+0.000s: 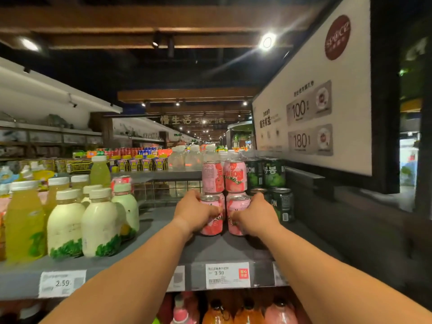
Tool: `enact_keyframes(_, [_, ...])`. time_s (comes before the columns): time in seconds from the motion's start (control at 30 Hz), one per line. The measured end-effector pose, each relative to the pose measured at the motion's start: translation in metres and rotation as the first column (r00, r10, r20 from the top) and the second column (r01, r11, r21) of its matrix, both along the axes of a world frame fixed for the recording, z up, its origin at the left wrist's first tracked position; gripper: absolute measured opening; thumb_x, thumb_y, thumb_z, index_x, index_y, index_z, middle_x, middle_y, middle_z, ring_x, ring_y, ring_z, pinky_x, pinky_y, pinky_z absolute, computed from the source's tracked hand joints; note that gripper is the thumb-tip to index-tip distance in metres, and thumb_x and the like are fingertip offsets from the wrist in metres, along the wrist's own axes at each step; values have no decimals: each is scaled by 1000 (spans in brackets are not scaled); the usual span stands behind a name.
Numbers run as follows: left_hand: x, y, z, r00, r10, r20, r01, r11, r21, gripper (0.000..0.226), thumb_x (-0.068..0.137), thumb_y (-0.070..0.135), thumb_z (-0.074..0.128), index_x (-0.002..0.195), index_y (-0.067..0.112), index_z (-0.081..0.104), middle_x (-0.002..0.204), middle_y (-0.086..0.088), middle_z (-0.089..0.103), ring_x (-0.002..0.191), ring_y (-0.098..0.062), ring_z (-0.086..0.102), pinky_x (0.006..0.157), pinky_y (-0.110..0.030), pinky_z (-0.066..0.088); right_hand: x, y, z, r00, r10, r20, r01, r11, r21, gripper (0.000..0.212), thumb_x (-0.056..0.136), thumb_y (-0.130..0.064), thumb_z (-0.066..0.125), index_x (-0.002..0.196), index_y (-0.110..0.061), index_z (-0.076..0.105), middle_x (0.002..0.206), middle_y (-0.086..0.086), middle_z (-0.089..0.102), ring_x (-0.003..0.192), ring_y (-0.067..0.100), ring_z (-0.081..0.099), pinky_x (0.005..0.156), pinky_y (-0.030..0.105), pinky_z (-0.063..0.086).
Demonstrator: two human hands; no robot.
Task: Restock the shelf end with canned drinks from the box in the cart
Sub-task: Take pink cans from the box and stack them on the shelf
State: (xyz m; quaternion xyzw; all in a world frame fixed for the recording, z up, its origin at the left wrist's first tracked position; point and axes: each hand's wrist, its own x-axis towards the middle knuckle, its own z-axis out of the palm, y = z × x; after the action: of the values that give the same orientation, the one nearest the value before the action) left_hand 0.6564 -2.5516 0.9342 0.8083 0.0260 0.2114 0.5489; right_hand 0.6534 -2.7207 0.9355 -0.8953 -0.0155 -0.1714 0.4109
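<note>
Up on the grey shelf [210,251], seen from the head camera, both bare arms reach forward, each hand wrapped around one pink can standing on the board. The left hand [195,212] curls its fingers [216,212] across the front of the left pink can [210,216]; the right hand [256,217] closes its fingers [235,217] on the right pink can [237,215], the two cans just beside each other between the fingertips. Directly beyond the fingers, more pink cans [224,175] are stacked two high. Outward of the right hand stand dark green cans [272,174]. Well off from the left hand's knuckles are milky bottles [99,223] and yellow juice bottles [24,220]. Below the wrists, on the shelf edge, sits a price tag [227,275] reading 3.99.
</note>
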Motion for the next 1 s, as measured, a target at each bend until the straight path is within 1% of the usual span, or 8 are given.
enact_keyframes(0.1, [11,6,-4,997,-62,-35,60,996,-61,53,61,16,91,107,14,65,95,-4,75,82,-23,74,81,-45,61,10,-2,1,999,-21,-27,20,999,-29,64,75,-37,76,122,-9,43,121,12,61,108,31,60,84,35,49])
enact_keyframes(0.27, [19,7,-12,992,-119,-32,116,990,-83,53,65,16,92,113,13,69,101,-6,76,91,-27,73,88,-48,58,16,-1,-4,999,-36,8,37,993,-111,59,80,-43,74,122,-11,48,122,11,62,110,32,59,79,33,44])
enact_keyframes(0.37, [19,7,-14,998,-57,-40,56,998,-6,47,61,26,94,100,11,72,91,-5,76,84,-26,74,81,-47,60,17,1,-6,999,-24,23,26,992,-125,60,80,-47,73,122,-12,49,121,10,63,109,31,60,75,31,42])
enact_keyframes(0.43, [17,7,-15,999,-27,-33,28,999,29,38,60,28,94,87,13,73,81,-4,76,77,-24,74,75,-46,61,17,2,-6,999,-22,37,27,991,-135,61,80,-48,74,121,-11,48,121,9,63,110,31,59,74,30,39])
enact_keyframes(0.47, [15,7,-15,999,-20,-30,21,999,31,37,60,27,94,86,15,72,80,-3,76,75,-22,74,74,-45,62,17,2,-7,999,-22,44,28,990,-138,61,80,-48,74,121,-11,48,121,9,63,110,31,59,74,30,39])
enact_keyframes(0.6, [12,7,-13,1000,14,-26,-11,996,88,38,61,30,93,89,18,71,85,1,76,78,-18,73,76,-41,61,16,2,-7,998,-23,60,32,987,-155,62,80,-50,74,121,-11,48,120,9,63,111,31,59,77,32,42])
enact_keyframes(0.77, [8,5,-10,999,34,-21,-30,989,145,35,65,31,92,89,21,68,90,0,76,81,-18,73,80,-40,60,14,2,-6,997,-17,70,26,990,-138,61,79,-51,74,120,-13,49,118,7,64,108,29,60,74,31,42])
enact_keyframes(1.0, [6,5,-8,998,67,-19,-62,984,169,37,66,32,90,94,18,70,91,0,75,83,-18,72,81,-39,60,14,2,-8,997,1,73,9,992,-128,60,79,-51,74,117,-12,49,117,9,64,106,30,60,75,33,44])
